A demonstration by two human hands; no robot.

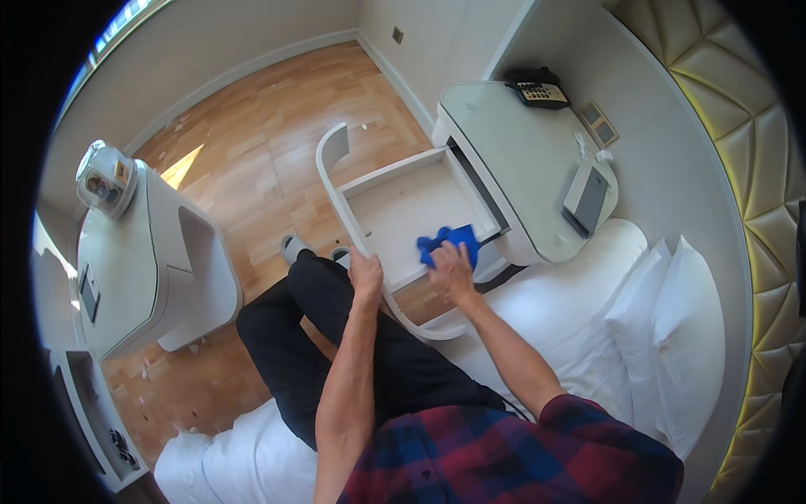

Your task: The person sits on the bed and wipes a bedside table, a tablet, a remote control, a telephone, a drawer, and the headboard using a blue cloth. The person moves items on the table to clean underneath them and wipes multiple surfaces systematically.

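Observation:
A white drawer (403, 189) is pulled out of the glass-topped bedside table (497, 145) before me. Its curved white front panel (332, 183) reaches past the drawer box on both sides. My left hand (366, 276) grips the top edge of that panel near its middle. In my right hand (452, 268) is a blue cloth (463, 239), bunched up under the fingers. The cloth is over the drawer's side nearest the bed, partly inside the box. The fingers' contact with the drawer wall is too blurred to tell.
A black telephone (538, 88) and a grey-and-white box-shaped item (585, 198) stand on the bedside table. To the right lie white pillows (686, 346) on the bed (548, 315). A white desk (126, 271) at left carries a clear-domed container (107, 183). Scraps litter the wooden floor (252, 151).

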